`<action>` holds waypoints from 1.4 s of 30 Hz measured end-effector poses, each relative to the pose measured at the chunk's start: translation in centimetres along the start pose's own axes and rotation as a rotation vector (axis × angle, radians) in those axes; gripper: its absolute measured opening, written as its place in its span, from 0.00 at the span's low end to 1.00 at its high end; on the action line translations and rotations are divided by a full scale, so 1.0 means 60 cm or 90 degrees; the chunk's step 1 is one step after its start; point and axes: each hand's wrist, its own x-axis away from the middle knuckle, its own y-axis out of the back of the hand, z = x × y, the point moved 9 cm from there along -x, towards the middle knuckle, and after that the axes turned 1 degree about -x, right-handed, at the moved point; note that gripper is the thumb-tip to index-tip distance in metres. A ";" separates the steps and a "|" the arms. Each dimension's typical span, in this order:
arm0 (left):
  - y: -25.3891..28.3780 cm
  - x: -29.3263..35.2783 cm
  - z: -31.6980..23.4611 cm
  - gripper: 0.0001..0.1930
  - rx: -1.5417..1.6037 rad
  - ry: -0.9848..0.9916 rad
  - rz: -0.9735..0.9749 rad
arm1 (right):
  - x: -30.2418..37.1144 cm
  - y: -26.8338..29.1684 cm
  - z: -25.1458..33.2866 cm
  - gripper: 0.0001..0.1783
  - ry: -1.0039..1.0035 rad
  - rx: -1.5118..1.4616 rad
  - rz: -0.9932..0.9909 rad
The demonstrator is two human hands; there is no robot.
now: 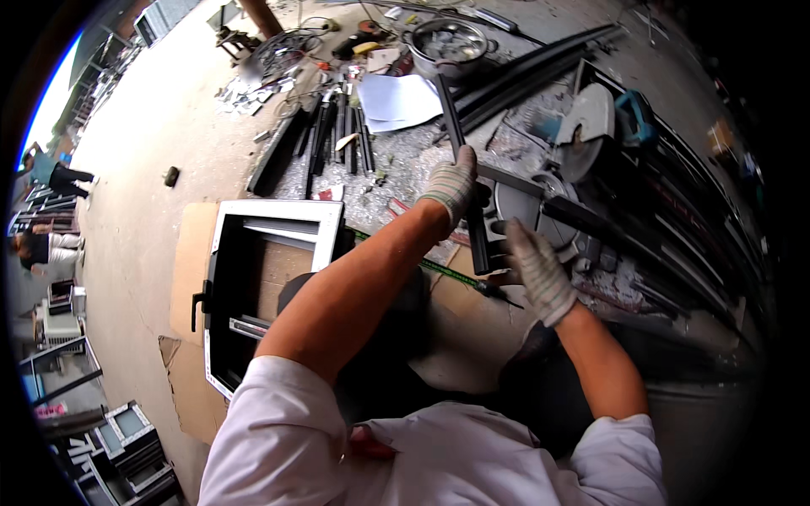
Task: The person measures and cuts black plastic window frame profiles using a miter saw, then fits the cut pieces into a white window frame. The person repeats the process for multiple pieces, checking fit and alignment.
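My left hand (451, 190), in a striped knit work glove, is closed around a long black metal profile bar (451, 114). The bar slants from near the white paper down toward me. Beside its near end is my right hand (540, 274), gloved the same way. Its fingers are spread, with the fingertips close to the bar; whether any of them touch it I cannot tell. Just right of the bar stands a cut-off saw with a round blade (580, 156), a pale guard (588, 112) and a blue handle (637, 118).
A black-and-white window frame (325, 244) lies on cardboard (192, 261) at my left. Short black profile offcuts (342, 126), white paper (396, 99) and a metal pot (450, 46) lie ahead. Long dark profiles (536, 72) extend behind the saw. Two people (63, 177) are far left.
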 end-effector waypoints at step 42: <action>-0.027 0.037 0.084 0.24 -0.036 0.166 0.197 | 0.022 0.016 -0.070 0.21 -0.167 -0.092 -0.007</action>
